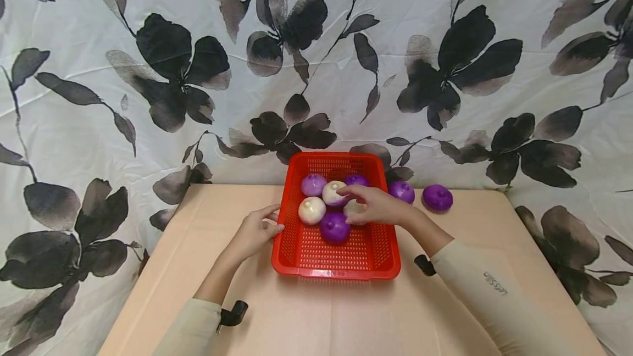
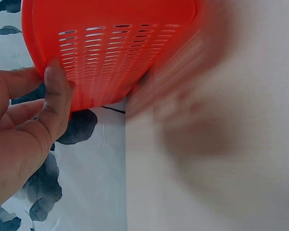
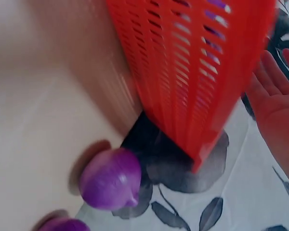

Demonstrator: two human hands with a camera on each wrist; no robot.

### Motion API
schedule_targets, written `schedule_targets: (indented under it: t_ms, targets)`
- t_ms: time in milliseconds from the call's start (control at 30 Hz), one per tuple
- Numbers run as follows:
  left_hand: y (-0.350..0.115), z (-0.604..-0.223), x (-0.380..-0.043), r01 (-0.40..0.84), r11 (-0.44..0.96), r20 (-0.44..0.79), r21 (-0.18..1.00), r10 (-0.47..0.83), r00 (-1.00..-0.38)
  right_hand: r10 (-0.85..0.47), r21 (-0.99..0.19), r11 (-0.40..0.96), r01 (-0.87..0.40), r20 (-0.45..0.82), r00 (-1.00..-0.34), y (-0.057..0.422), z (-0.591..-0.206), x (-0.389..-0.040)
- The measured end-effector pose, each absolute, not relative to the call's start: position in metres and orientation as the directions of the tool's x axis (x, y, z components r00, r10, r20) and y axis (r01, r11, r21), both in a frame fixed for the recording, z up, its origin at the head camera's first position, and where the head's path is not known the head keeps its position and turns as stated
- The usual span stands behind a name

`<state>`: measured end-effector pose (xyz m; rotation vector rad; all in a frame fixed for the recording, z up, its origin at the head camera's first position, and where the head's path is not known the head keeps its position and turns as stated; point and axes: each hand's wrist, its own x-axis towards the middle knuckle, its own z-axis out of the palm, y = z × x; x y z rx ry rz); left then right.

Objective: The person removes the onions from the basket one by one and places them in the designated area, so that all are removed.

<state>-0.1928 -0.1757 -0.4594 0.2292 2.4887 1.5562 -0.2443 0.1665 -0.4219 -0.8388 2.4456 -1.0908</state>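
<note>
The red perforated plastic basket (image 1: 336, 273) stands on the table, holding several onions. My left hand (image 1: 254, 233) grips its left rim, thumb and fingers on either side of the edge in the left wrist view. Reaching over the right side, my right hand (image 1: 376, 206) has relaxed, spread fingers above a white onion (image 1: 354, 214), which it partly hides; whether they touch is unclear. Nearby in the basket lie a purple onion (image 1: 334, 228), another white onion (image 1: 312, 211) and a pale purple onion (image 1: 314, 185). The basket wall hides the onions in the right wrist view.
Two purple onions lie on the table outside the basket's right side, one close to it (image 1: 401, 192) and another farther right (image 1: 437, 198). A floral cloth (image 1: 366, 98) hangs behind the table's back edge (image 1: 237, 184).
</note>
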Motion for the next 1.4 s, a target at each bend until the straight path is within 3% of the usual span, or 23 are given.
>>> schedule_targets:
  t_ms: [500,867,1400]
  targets:
    - [-0.175,-0.458,-0.194,0.029,0.452,-0.084,0.892,0.229,-0.970,-0.716,-0.647,0.564,-0.513,-0.073,-0.695,0.143,-0.453,-0.244]
    - [-0.175,-0.457,-0.193,0.041,0.451,-0.074,0.892,0.234,-0.969,-0.669,-0.596,0.635,-0.491,-0.107,-0.736,0.134,-0.464,-0.241]
    - [-0.175,-0.457,-0.193,0.049,0.448,-0.065,0.893,0.236,-0.969,-0.696,-0.514,0.657,-0.551,-0.133,-0.705,0.123,-0.474,-0.239]
